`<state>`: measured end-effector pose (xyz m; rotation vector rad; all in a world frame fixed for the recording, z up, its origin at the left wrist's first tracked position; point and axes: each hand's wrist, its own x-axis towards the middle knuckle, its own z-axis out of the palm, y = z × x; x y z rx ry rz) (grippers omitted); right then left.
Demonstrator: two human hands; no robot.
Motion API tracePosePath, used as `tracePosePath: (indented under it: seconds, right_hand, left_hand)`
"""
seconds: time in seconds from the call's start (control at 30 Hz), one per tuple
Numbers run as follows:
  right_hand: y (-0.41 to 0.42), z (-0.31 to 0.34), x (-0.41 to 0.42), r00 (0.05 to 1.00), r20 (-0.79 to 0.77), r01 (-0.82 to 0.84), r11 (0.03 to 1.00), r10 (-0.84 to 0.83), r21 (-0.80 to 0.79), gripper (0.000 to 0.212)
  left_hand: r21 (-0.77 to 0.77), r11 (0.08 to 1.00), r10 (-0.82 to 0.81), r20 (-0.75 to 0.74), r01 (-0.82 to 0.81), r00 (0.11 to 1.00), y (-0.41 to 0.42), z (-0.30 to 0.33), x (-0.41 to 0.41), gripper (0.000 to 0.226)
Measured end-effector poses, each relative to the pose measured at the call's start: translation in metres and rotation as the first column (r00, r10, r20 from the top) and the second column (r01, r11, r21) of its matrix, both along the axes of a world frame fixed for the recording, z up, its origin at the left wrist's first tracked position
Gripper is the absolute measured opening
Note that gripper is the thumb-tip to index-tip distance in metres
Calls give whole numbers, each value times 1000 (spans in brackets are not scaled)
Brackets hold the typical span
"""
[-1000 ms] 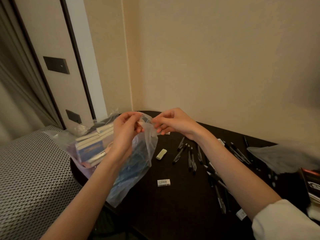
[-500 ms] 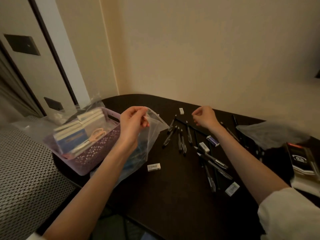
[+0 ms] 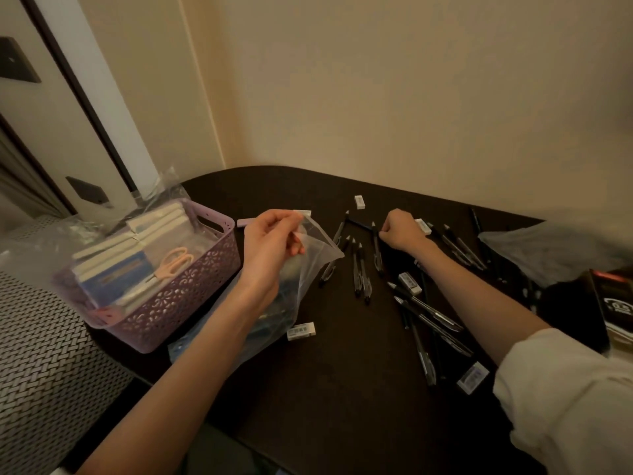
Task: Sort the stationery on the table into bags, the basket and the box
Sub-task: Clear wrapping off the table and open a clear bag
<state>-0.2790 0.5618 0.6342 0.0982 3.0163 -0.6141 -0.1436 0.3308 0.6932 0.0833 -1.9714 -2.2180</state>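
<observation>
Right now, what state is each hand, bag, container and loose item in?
left hand: pinches the clear bag's rim.
clear bag: held up, mouth open, blue contents inside.
right hand: curled on a pen on the table.
purple basket: upright, holds notebooks and scissors.
loose pens: scattered flat.
erasers: lying loose.

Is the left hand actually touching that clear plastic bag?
Touching. In the head view the left hand pinches the top edge of the clear plastic bag, holding it up off the table.
</observation>
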Motion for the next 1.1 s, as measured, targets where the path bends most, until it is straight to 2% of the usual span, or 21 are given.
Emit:
tracePosePath:
  seconds: [0.17,0.3,0.43,0.6,0.73,0.87,0.97,1.1]
  right_hand:
    - [1,22,9,995,-25,92,996,-92,-5,7]
    - [12,33,22,984,5,176,982,-176,67,16]
    - [22,31,34,976,8,218,976,-218,4,25]
    - [25,19,47,979,79,197,969,-186,-153,35]
    - [13,16,50,981,136,153,980,-136,-129,46]
    - [3,12,49,965,220,156,986,-140,-53,40]
    - [-2,10,47,967,209,165,983,-147,-75,30]
    - [-6,15,41,984,51,176,942,-169,-287,21]
  left_hand:
    - [16,1000,-1,-11,1,1000,-2,-1,1,15]
    - [22,1000,-4,-5,4,1000,-2,-2,4,16]
    - [26,1000,-11,-7,11,1000,1,-2,8,16]
    - [37,999,-6,-4,6,1000,5,1,12,14]
    - [42,999,-4,-1,4,1000,4,1,14,14]
    - [50,999,2,-3,-2,1000,1,3,16,13]
    - [52,999,5,-11,-5,1000,-1,5,16,14]
    - [53,999,13,-14,-12,1000,-3,6,16,16]
